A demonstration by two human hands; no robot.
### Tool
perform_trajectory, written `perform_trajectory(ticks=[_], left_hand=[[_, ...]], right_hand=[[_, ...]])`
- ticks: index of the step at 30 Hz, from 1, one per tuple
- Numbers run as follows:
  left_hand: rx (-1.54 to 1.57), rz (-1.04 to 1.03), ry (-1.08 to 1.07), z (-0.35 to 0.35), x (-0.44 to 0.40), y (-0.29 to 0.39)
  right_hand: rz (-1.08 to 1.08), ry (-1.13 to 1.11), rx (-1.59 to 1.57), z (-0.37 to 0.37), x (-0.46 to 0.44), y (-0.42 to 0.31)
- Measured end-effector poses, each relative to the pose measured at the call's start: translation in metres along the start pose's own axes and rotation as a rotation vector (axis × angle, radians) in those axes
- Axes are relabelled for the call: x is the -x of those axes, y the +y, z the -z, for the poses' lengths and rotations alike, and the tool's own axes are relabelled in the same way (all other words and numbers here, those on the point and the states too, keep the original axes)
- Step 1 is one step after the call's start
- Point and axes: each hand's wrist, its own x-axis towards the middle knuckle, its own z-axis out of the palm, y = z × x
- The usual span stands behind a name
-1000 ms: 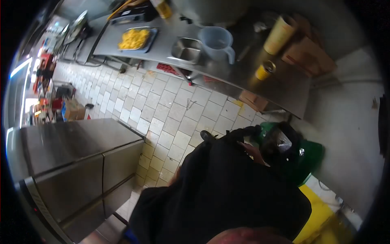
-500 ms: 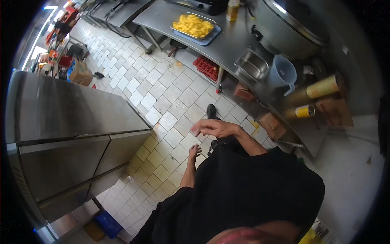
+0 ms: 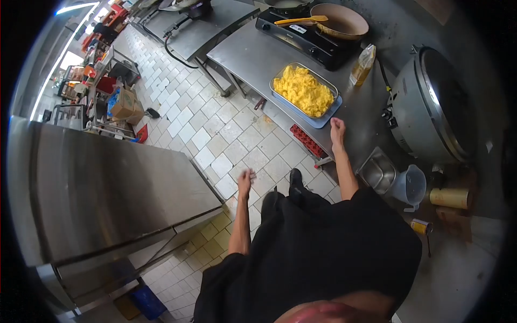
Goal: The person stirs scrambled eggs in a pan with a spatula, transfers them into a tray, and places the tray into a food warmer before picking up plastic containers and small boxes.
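Note:
My right hand point(image 3: 337, 129) is at the edge of the steel counter point(image 3: 242, 56), close to the corner of a metal tray of yellow scrambled egg point(image 3: 304, 91). Its fingers look curled together, and I cannot make out anything in them. The tray rests on a blue board point(image 3: 318, 124). Over the tiled floor hangs my left hand point(image 3: 246, 180), with fingers partly bent and somewhat apart, holding nothing. Behind the egg sits a black gas stove point(image 3: 301, 40), with a pan point(image 3: 342, 21) and a yellow spatula point(image 3: 301, 20) on it.
A large cooker point(image 3: 425, 105) stands on the counter at the right, near an empty steel container point(image 3: 378, 171), a clear jug point(image 3: 410, 187) and a yellow can point(image 3: 421, 226). A steel fridge point(image 3: 107, 188) fills the left. A carton point(image 3: 126, 105) lies farther off.
The view has moved along the counter, bringing the stove and pan into sight. My hands, hidden at first near a green bin, have come up and moved apart, the right one now beside the egg tray.

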Motion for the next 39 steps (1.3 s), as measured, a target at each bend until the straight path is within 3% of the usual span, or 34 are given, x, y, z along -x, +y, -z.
perform_trajectory(ticks=[1,6,8,14,20,23,26,29,39], left_hand=[[0.03,-0.056,0.009,-0.004,-0.014,0.043],[0.087,-0.218,-0.105,-0.047,-0.118,0.197],[0.026,-0.294,-0.148,-0.069,-0.173,0.234],[-0.1,-0.322,-0.322,-0.14,-0.327,0.299],[-0.349,-0.174,-0.566,-0.178,-0.369,0.327],[-0.579,-0.241,-0.602,-0.188,-0.396,0.313],[-0.39,0.052,-0.761,-0.182,-0.391,0.326],[-0.251,0.149,-0.772,-0.178,-0.388,0.33],[-0.389,0.123,-0.853,-0.178,-0.389,0.345]], right_hand=[[0.036,0.065,0.029,-0.006,-0.014,-0.001],[-0.202,0.096,0.044,-0.028,-0.053,-0.005],[-0.386,0.059,0.05,-0.029,-0.061,0.007],[-0.508,0.176,-0.012,-0.034,-0.043,-0.03],[-0.607,0.315,-0.096,-0.046,-0.044,-0.026],[-0.614,0.374,-0.065,-0.055,-0.047,-0.033],[-0.63,0.345,-0.069,-0.052,-0.049,-0.038],[-0.626,0.325,-0.101,-0.047,-0.053,-0.03],[-0.64,0.251,-0.215,-0.035,-0.049,-0.028]])
